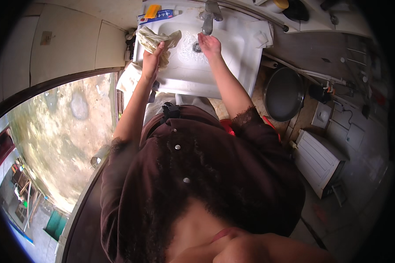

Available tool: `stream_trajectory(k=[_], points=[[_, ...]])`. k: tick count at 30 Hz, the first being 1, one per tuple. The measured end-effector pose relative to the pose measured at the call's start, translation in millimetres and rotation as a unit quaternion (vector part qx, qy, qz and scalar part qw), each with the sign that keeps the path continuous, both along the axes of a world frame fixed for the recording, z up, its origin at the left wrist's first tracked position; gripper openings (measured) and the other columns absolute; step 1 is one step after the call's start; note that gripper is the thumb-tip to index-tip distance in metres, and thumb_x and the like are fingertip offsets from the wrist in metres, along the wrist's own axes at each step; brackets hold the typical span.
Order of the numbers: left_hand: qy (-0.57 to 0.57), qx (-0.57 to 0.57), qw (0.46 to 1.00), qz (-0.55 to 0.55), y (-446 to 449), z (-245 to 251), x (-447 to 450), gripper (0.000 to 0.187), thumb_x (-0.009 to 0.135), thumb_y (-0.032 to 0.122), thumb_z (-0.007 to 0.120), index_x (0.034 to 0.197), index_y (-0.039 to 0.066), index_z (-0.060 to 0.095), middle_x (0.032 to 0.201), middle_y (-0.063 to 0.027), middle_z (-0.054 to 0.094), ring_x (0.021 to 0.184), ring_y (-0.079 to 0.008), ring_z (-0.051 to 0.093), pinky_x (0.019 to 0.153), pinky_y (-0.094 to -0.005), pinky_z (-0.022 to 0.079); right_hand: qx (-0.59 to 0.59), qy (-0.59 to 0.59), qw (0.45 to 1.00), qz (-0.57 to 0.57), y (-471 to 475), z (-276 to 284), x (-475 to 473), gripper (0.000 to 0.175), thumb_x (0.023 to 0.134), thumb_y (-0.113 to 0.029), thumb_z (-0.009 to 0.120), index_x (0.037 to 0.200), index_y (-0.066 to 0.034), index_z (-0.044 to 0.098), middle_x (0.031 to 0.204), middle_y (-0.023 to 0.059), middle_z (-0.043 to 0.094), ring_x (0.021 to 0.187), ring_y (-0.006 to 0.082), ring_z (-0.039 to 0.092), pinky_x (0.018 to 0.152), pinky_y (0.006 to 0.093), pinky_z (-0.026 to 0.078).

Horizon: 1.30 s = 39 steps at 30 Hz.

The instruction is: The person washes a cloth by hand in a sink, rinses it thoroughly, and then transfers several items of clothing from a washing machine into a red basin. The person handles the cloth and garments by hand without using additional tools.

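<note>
Over the left side of the white sink basin (pixel 237 62), my left hand (pixel 152 62) grips a bunched, pale cream cloth (pixel 151 38). My right hand (pixel 210 44) is held palm up with nothing in it, just below the spout of the metal faucet (pixel 208 23). Rippling water (pixel 192 54) lies around the drain (pixel 196 47) in the middle of the basin. Another pale cloth (pixel 130 77) hangs by the sink's left front corner.
A blue toothpaste tube (pixel 164 15) and an orange-yellow item (pixel 152 11) lie on the sink's back left ledge. A large dark round basin (pixel 284 94) stands to the right, with a white appliance (pixel 317 157) farther off. White cabinet doors (pixel 64 46) are at the left.
</note>
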State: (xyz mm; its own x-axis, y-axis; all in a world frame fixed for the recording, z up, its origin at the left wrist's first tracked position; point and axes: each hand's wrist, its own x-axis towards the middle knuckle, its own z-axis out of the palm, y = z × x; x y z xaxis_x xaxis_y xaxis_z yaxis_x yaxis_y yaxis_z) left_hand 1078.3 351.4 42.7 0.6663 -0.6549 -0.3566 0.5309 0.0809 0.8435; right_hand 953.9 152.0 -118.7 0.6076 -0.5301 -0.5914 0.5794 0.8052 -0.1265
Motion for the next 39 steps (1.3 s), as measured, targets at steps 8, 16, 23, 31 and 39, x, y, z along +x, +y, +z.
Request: stream_trajectory(k=[8, 16, 23, 31, 39], points=[[0.005, -0.005, 1.000, 0.017, 17, -5, 0, 0.027, 0.089, 0.018, 0.062, 0.111, 0.003, 0.056, 0.101, -0.0014, 0.060, 0.088, -0.0101, 0.056, 0.075, -0.0251, 0.046, -0.010, -0.016, 1.000, 0.025, -14, -12, -12, 0.034, 0.093, -0.018, 0.039, 0.110, 0.0111, 0.048, 0.108, 0.0198, 0.056, 0.105, 0.0315, 0.052, 0.095, 0.0401, 0.044], [0.008, 0.006, 1.000, 0.014, 21, -2, -4, 0.028, 0.089, 0.015, 0.062, 0.113, 0.002, 0.055, 0.103, -0.0018, 0.060, 0.090, -0.0101, 0.056, 0.076, -0.0252, 0.046, -0.032, -0.120, 0.990, 0.063, -20, -30, -7, 0.029, 0.089, -0.013, 0.043, 0.104, 0.0115, 0.051, 0.107, 0.0223, 0.056, 0.105, 0.0348, 0.053, 0.095, 0.0411, 0.045], [-0.008, 0.005, 1.000, 0.029, 31, -4, -5, 0.026, 0.090, 0.014, 0.061, 0.112, 0.001, 0.056, 0.102, -0.0023, 0.061, 0.088, -0.0104, 0.057, 0.075, -0.0254, 0.046, 0.019, -0.082, 0.996, 0.021, -15, -24, 0, 0.019, 0.086, -0.010, 0.046, 0.090, 0.0054, 0.057, 0.091, 0.0181, 0.060, 0.088, 0.0320, 0.058, 0.087, 0.0415, 0.047], [0.003, 0.019, 0.999, 0.033, 39, -12, -3, 0.026, 0.090, 0.015, 0.061, 0.111, 0.002, 0.057, 0.103, -0.0023, 0.061, 0.090, -0.0106, 0.056, 0.077, -0.0258, 0.046, -0.025, 0.027, 0.969, 0.244, 9, -13, -94, 0.023, 0.090, -0.012, 0.048, 0.093, 0.0085, 0.058, 0.096, 0.0199, 0.063, 0.098, 0.0321, 0.058, 0.094, 0.0413, 0.046], [0.031, 0.003, 1.000, 0.000, 34, -15, -1, 0.028, 0.090, 0.015, 0.061, 0.113, 0.002, 0.055, 0.104, -0.0036, 0.060, 0.092, -0.0122, 0.057, 0.079, -0.0273, 0.047, -0.159, 0.315, 0.832, 0.429, 59, 0, -184, 0.038, 0.094, -0.024, 0.046, 0.099, 0.0120, 0.058, 0.096, 0.0210, 0.064, 0.083, 0.0294, 0.065, 0.081, 0.0375, 0.053]])
